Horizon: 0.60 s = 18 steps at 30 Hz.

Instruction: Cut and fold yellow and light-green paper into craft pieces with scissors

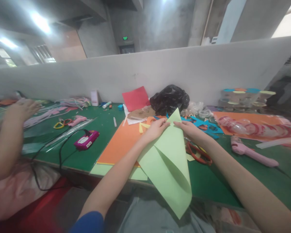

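Observation:
A sheet of light green paper is bent over on itself, its lower corner hanging past the table's front edge. My left hand pinches it near the top from the left, and my right hand grips its right edge close to the pointed upper corner. Both hands are closed on the paper. Beneath my left forearm lies orange paper, with more green paper under it. Red-handled scissors rest beside the sheet, below my right forearm. Blue paper scraps lie just behind that arm.
A pink glue gun sits at right, near clear cups with pink bands. Behind are a black plastic bag and red paper. On the left are a purple power box with a black cord and a co-worker's arm.

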### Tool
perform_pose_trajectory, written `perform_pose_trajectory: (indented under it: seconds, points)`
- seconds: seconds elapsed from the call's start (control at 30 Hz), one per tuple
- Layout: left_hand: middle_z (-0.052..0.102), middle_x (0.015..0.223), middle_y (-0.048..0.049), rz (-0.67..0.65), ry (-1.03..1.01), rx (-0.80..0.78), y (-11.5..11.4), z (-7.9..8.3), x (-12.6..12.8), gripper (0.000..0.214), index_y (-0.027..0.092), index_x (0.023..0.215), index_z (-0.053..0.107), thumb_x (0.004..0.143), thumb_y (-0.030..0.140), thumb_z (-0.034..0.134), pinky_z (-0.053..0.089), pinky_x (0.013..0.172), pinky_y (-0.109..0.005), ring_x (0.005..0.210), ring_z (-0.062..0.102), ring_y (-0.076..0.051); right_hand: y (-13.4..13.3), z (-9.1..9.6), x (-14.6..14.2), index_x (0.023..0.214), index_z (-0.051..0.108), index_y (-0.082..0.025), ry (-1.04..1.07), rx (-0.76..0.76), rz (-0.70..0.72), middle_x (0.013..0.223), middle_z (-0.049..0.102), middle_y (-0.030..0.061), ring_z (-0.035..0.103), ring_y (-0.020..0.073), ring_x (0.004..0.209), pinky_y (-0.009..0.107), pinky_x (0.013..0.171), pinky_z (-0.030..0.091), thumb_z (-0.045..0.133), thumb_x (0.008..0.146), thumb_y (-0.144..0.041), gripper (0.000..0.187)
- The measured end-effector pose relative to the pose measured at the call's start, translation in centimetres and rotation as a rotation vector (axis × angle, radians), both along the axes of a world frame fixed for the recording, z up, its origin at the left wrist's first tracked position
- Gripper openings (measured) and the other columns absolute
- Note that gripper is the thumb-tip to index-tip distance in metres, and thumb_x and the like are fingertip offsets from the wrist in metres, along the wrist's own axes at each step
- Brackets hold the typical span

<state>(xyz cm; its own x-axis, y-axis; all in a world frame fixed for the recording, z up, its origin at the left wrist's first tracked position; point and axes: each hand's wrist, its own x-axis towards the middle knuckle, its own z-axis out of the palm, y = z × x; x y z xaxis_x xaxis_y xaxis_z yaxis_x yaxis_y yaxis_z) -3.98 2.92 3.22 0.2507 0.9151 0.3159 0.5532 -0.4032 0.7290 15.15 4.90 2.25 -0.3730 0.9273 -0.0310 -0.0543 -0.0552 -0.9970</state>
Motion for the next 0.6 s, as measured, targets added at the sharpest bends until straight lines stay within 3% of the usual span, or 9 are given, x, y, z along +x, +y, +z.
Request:
perform_pose_trajectory:
  seconds: [0.23,0.4,0.6]
  points:
    - [0.053,0.072,0.0039,0.062,-0.052,0.019,0.7,0.0,-0.9,0.028,0.02,0.079,0.051,0.093,0.044,0.047,0.036,0.065,-0.025,0.071,0.051,-0.013,-1.3,0.9,0.0,0.095,0.074,-0.016,-0.132,-0.106,0.111,0.099,0.076,0.0117,0.072,0.024,0.086,0.029,0.07,0.059,0.071,0.086,-0.04,0.026]
    - [0.057,0.072,0.0027,0.205,-0.073,0.073,1.3,0.0,-1.8,0.028,0.021,0.075,0.051,0.093,0.043,0.049,0.037,0.067,-0.026,0.071,0.052,-0.015,-3.1,2.1,-0.7,0.108,0.07,-0.013,-0.316,-0.109,0.188,0.111,0.074,0.0118,0.071,0.0234,0.094,0.028,0.075,0.057,0.067,0.091,-0.034,0.027]
    - [0.056,0.07,0.0027,0.257,-0.11,0.106,1.7,0.0,-2.5,0.027,0.02,0.074,0.052,0.092,0.041,0.051,0.035,0.064,-0.026,0.067,0.049,-0.014,-3.6,2.7,-1.0,0.104,0.07,-0.014,-0.279,-0.124,0.167,0.099,0.076,0.0102,0.071,0.0223,0.081,0.029,0.071,0.055,0.069,0.086,-0.031,0.025]
